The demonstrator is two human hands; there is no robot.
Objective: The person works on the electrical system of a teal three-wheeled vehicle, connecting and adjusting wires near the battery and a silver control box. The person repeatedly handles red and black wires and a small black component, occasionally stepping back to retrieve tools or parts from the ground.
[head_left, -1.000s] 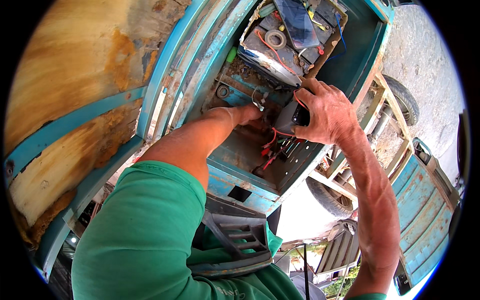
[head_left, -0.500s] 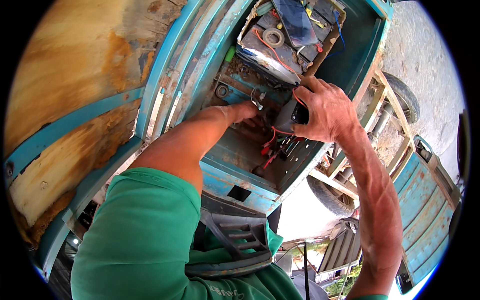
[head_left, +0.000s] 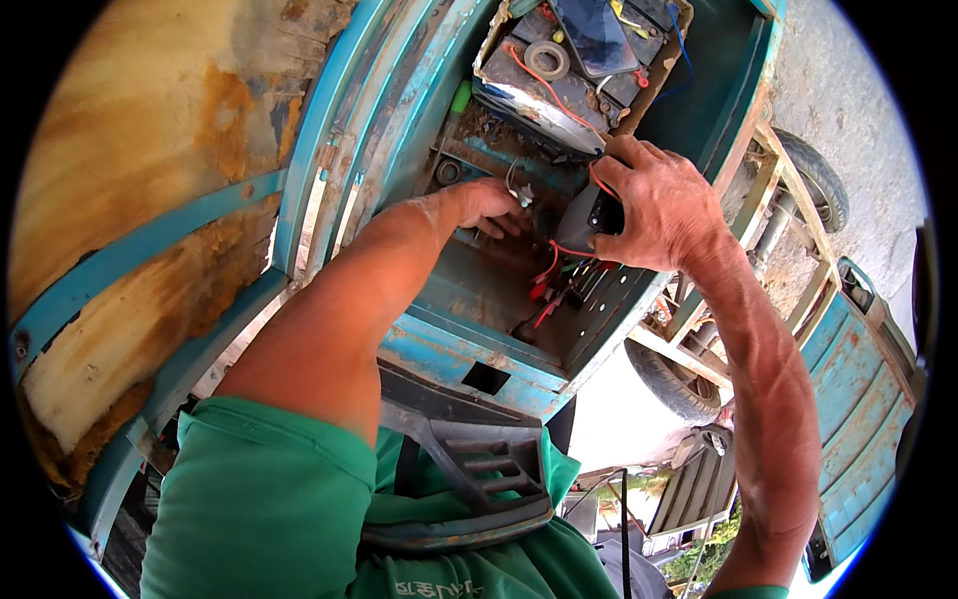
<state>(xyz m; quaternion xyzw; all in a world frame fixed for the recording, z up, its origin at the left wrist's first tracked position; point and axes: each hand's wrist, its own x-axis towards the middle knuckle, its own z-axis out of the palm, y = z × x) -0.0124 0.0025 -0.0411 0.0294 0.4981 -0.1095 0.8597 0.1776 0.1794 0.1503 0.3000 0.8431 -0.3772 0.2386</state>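
Observation:
My right hand [head_left: 661, 208] grips a dark grey box-shaped device [head_left: 577, 222] with a black end and red wires, tilted inside a turquoise metal compartment [head_left: 454, 344]. Its fingers lie over the top and the thumb is against the near side. Inside the same compartment my left hand [head_left: 487, 208] is open, fingers slightly apart. Its fingertips are beside a small pale wire connector [head_left: 524, 196]; whether they touch it I cannot tell. Red and dark wires [head_left: 547, 290] hang below the device. The underside of the device is hidden.
At the far end sits a worn box of dark batteries [head_left: 599, 100], with a phone [head_left: 591, 35] and a tape roll [head_left: 547, 60] on top. A green cylinder [head_left: 461, 97] lies at its left. Rusty wooden panels [head_left: 150, 130] rise on the left; a wheel [head_left: 674, 384] is at the right.
My left hand has drawn back a little and lifted, so its fingers now show beside the connector. My right hand still holds the grey device in nearly the same place.

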